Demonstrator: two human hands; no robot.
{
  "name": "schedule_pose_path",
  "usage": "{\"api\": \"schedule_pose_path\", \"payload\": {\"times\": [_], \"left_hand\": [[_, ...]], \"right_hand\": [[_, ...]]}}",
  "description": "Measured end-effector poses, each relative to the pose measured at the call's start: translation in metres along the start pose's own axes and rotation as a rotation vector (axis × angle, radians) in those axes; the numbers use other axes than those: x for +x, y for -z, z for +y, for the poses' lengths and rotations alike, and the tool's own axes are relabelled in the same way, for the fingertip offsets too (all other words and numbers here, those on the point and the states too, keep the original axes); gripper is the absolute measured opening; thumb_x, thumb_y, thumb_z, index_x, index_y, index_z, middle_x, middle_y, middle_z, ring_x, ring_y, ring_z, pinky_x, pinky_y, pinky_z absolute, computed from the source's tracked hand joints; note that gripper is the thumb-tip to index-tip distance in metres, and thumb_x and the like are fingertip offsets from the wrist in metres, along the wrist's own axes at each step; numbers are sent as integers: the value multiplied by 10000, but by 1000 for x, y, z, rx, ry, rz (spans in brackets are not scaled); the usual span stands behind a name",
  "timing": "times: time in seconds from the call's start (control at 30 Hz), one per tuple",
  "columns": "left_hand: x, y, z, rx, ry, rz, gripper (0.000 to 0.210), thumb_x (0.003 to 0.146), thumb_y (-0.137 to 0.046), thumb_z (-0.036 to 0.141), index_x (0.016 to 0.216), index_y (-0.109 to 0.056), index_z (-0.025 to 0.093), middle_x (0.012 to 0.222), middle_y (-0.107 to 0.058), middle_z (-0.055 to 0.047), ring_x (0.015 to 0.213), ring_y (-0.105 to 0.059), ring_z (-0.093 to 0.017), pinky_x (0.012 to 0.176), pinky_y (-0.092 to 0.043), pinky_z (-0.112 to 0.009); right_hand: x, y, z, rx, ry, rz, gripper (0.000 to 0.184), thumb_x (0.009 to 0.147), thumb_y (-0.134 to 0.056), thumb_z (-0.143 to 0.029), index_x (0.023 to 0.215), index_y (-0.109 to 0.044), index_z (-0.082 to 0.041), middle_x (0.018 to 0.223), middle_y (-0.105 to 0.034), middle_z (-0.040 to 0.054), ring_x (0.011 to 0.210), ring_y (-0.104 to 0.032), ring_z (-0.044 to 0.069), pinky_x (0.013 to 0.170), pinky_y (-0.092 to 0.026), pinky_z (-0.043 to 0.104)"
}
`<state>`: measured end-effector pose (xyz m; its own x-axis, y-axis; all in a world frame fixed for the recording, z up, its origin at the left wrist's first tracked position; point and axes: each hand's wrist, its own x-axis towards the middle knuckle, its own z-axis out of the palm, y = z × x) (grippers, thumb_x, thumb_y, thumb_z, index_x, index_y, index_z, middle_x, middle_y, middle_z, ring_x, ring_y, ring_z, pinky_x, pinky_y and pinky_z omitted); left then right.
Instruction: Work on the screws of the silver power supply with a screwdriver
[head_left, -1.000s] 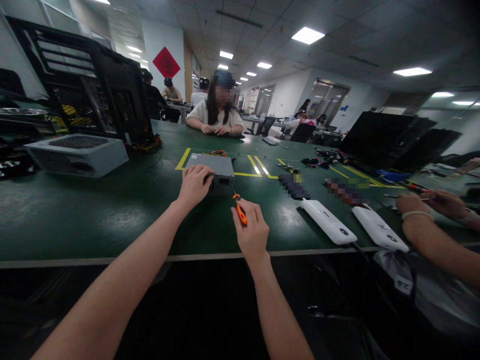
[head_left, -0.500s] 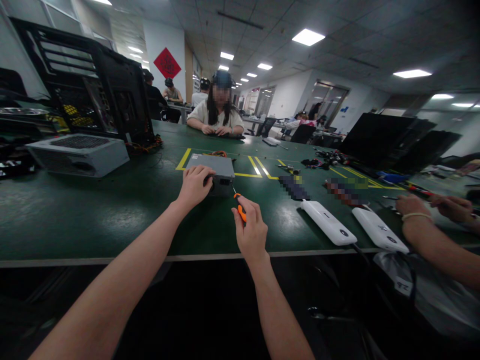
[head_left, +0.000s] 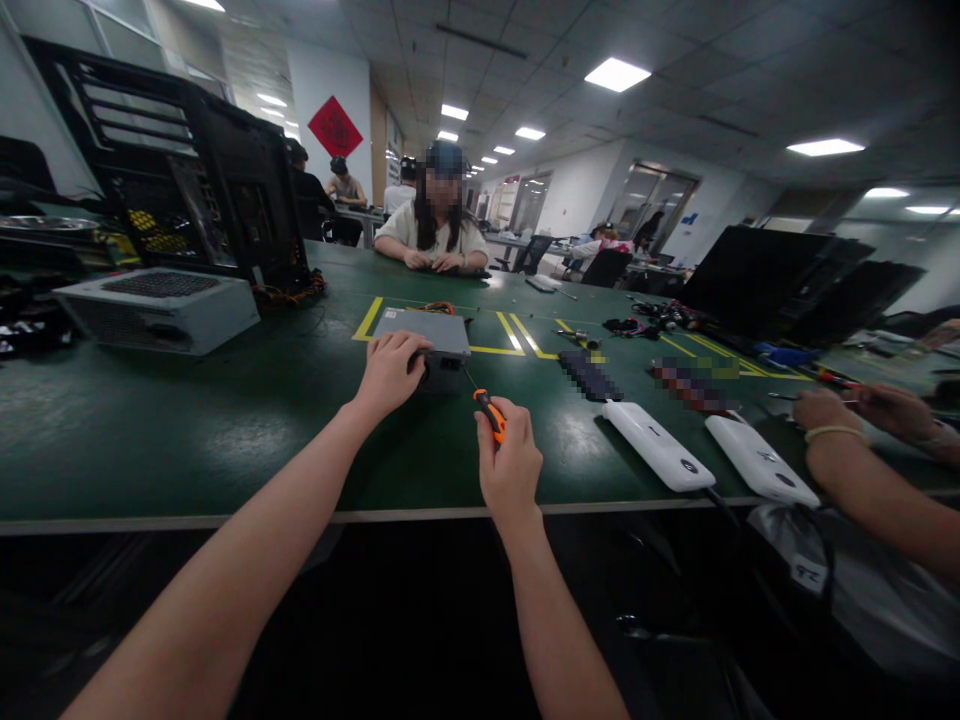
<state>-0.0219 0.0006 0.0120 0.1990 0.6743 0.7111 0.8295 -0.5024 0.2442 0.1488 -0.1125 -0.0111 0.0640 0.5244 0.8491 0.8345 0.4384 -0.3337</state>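
Note:
A grey computer power supply [head_left: 431, 325] lies on the green table, its socketed end facing me. My left hand [head_left: 394, 372] grips its near left side, fingers bent over the edge; what the fingertips touch is partly hidden. Wrapped round an orange-and-black screwdriver [head_left: 491, 413] is my right hand [head_left: 510, 460], just right of the unit. The thin shaft points up and left, with its tip at the unit's near right corner; whether it touches a screw is too small to tell. Orange-tinted cables [head_left: 439, 307] show behind the unit.
At left stand a second power supply [head_left: 161, 310] and a black computer case [head_left: 180, 170]. Two white power banks [head_left: 658, 445] lie at right, near a co-worker's hands [head_left: 832, 410]. Another person [head_left: 442, 230] sits across the table. Yellow tape [head_left: 366, 320] marks the tabletop.
My right hand and the screwdriver handle have shifted slightly right and down, and the handle is turned a little. My left hand and the power supply stay almost where they were.

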Motion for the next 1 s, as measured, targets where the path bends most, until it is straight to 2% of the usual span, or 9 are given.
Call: {"api": "schedule_pose_path", "payload": {"times": [0.1,0.27,0.37,0.5,0.73,0.87,1.0], "left_hand": [[0,0,-1,-5,4,-2,234,815,-451,188,998,-580,254,1078,-605,-24,1026,-493,-222,885,-307,-381],[0,2,1,-12,16,-20,241,814,-447,180,1000,-578,257,1093,-598,-25,1032,-489,-222,890,-306,-384],[0,2,1,-11,15,-18,243,813,-446,182,1004,-576,259,1098,-597,-24,1033,-487,-223,891,-306,-386],[0,2,1,-11,12,-12,247,810,-446,183,1005,-578,258,1089,-598,-26,1029,-489,-226,891,-305,-390],[0,2,1,2,3,-8,246,813,-442,179,1003,-576,257,1087,-602,-21,1021,-495,-224,867,-315,-377],[0,2,0,-9,5,-15,244,810,-449,177,1001,-576,257,1088,-604,-21,1029,-493,-226,871,-313,-382],[0,2,1,-9,15,-27,251,806,-446,169,1002,-577,257,1101,-600,-27,1041,-490,-229,877,-312,-388]], "right_hand": [[1,3,0,-16,-34,-2,194,890,-433,-275,1053,-483,-184,931,-579,72,806,-602,166,625,-512,269],[0,-1,-1,57,78,-58,305,857,-412,-178,1162,-415,-176,1098,-517,128,1003,-560,200,721,-533,330],[-2,-2,1,39,78,-60,282,881,-417,-202,1162,-422,-178,1051,-562,107,949,-589,184,704,-533,305],[-1,1,0,0,21,-29,196,882,-460,-277,1042,-513,-177,959,-597,74,857,-611,160,674,-519,255],[0,0,-3,52,87,-66,257,861,-422,-180,1115,-451,-154,1067,-541,126,961,-578,179,692,-525,279],[-2,0,1,25,23,15,216,888,-430,-236,1088,-479,-171,967,-599,89,867,-611,166,681,-518,271],[-1,1,1,32,-2,-3,205,873,-437,-235,1059,-504,-182,996,-579,93,893,-598,176,692,-522,289]]}}
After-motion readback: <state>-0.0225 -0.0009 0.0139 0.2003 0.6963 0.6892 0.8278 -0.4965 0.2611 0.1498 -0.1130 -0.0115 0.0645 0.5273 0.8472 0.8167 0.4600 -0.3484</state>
